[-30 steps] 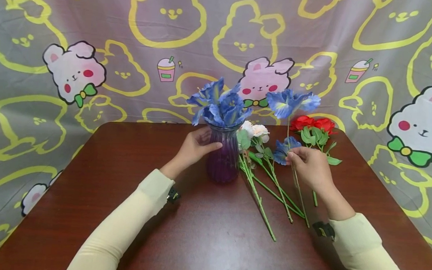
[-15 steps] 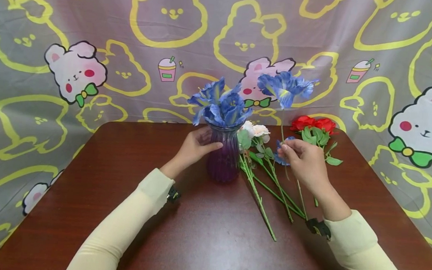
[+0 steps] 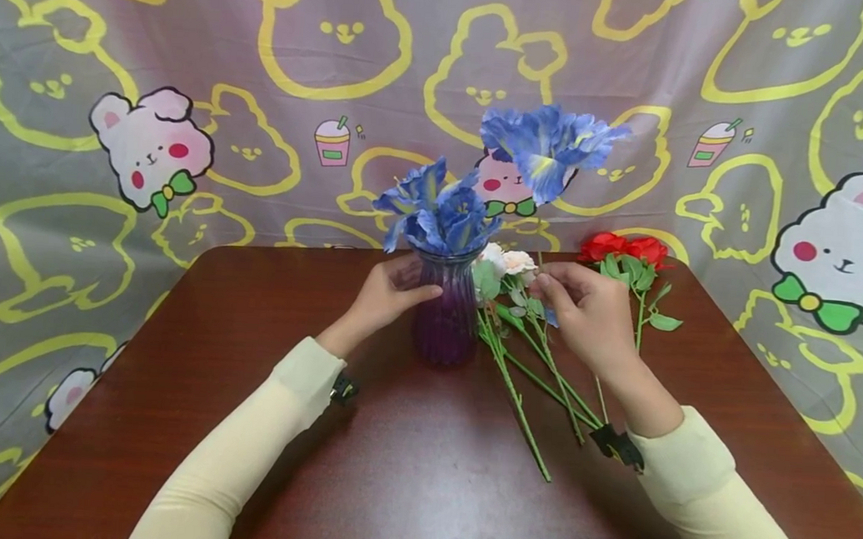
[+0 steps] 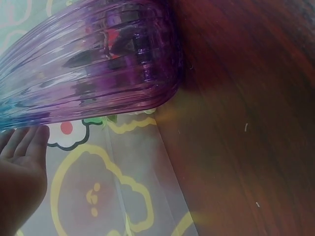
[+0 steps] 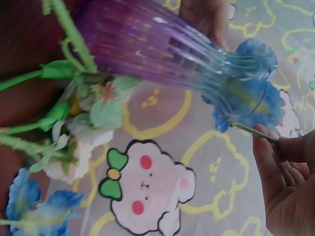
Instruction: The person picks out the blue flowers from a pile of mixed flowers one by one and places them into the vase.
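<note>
A ribbed glass vase (image 3: 446, 329), purple below and bluish at the neck, stands upright on the table with blue irises (image 3: 446, 212) in its mouth. My left hand (image 3: 388, 296) grips it near the neck, thumb across the front. In the left wrist view, the fingers (image 4: 29, 145) lie along the glass. Right of the vase, my right hand (image 3: 586, 318) pinches the stem of another blue iris (image 3: 548, 148), its bloom raised above the others. The right wrist view shows the lower tip of that stem (image 5: 253, 132) close by the vase's rim.
Pale flowers (image 3: 516, 261) with long green stems (image 3: 515, 405) lie beside the vase. Another blue iris (image 5: 42, 209) lies there, mostly hidden by my right hand in the head view. Red flowers (image 3: 624, 250) lie at the back right. A patterned curtain (image 3: 258, 165) hangs behind the table.
My right hand has lifted the iris and carried it leftward, its stem coming up off the pile towards the vase. The left hand and the vase have stayed in place.
</note>
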`<state>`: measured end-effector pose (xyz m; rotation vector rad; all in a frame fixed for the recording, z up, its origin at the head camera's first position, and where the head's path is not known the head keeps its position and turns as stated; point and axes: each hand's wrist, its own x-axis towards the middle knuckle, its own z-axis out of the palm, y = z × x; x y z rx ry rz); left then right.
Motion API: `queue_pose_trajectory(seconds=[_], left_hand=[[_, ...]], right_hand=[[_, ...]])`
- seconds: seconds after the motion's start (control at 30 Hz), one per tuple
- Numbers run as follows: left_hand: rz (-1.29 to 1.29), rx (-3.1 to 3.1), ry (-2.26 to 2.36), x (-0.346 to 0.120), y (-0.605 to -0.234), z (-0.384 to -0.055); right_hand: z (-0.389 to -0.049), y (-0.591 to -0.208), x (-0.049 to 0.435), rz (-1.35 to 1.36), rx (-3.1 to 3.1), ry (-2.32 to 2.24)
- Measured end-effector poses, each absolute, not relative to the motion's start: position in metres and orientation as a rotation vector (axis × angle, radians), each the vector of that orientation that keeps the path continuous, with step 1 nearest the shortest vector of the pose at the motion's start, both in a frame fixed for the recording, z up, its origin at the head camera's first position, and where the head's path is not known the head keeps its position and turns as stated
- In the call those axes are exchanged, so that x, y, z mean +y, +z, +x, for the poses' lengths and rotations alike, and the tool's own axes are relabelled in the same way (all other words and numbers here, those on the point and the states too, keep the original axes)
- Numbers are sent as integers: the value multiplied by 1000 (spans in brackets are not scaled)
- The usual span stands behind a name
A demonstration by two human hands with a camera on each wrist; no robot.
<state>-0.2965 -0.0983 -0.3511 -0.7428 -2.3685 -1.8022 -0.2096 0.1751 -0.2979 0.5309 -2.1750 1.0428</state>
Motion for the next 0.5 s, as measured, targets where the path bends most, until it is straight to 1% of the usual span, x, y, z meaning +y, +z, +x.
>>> queue_pose_trajectory(seconds=[0.13,0.33,0.5], left_hand=[[-702,-2364,-1820,-101,-351,-295],[-757,-2273,-1913,-107,-350,-291],[-743,-2242,-1949,-112,-335,-275]], right_hand=[[-210,-293,165,582,-2135,1063],[-208,-288,152,642,-2102,1077],[-206,-285,143,680,-2077,1078]])
